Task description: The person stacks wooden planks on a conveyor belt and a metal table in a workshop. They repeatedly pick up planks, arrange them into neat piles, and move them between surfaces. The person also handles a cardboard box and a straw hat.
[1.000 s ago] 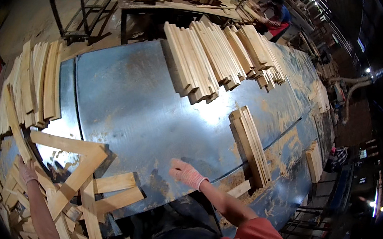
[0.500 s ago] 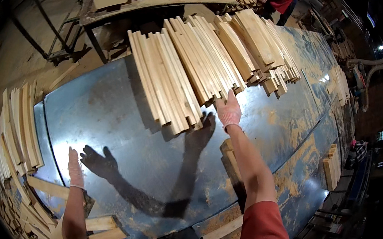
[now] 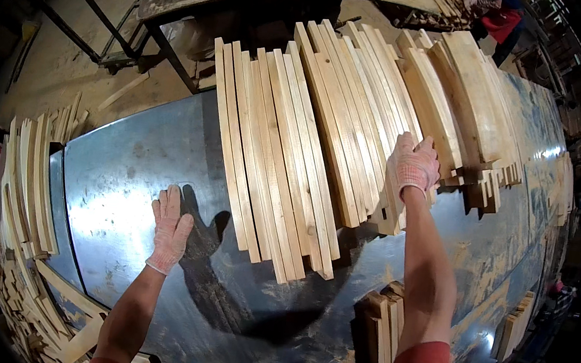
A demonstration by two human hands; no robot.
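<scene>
Head view, right hand [image 3: 415,166] curled on slats [image 3: 363,111], left hand [image 3: 170,232] outstretched

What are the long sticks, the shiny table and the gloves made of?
Sticks: almost surely bare wood; they're pale yellow with faint grain lines.
Table: probably smooth sheet metal, because it's grey and reflects the light brightly.
Gloves: perhaps knitted cloth, pinkish and dull with snug cuffs; I can't tell which fibre.
</scene>
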